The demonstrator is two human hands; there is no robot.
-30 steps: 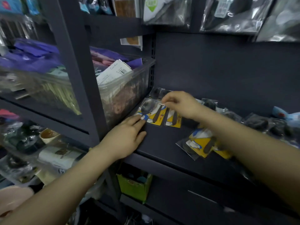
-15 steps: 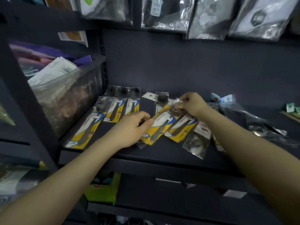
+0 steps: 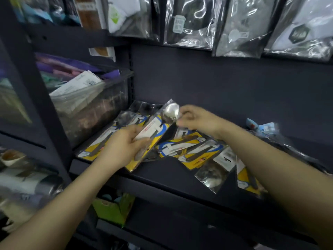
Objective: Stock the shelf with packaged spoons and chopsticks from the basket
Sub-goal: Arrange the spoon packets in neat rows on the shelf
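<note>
Spoon packet [image 3: 155,130] — held tilted above the shelf [image 3: 162,177], spanning both hands. Left hand [image 3: 122,147] grips its lower card end; right hand [image 3: 196,120] pinches the clear top beside the spoon bowl — other packets [image 3: 191,150] lie flat beneath.

Left hand [image 3: 124,147]: bare, no glove, no ring that shows
Right hand [image 3: 198,120]: bare, no glove, no ring that shows
Forearms: both uncovered right to the picture's lower edge, no sleeve, watch or band in view
</note>
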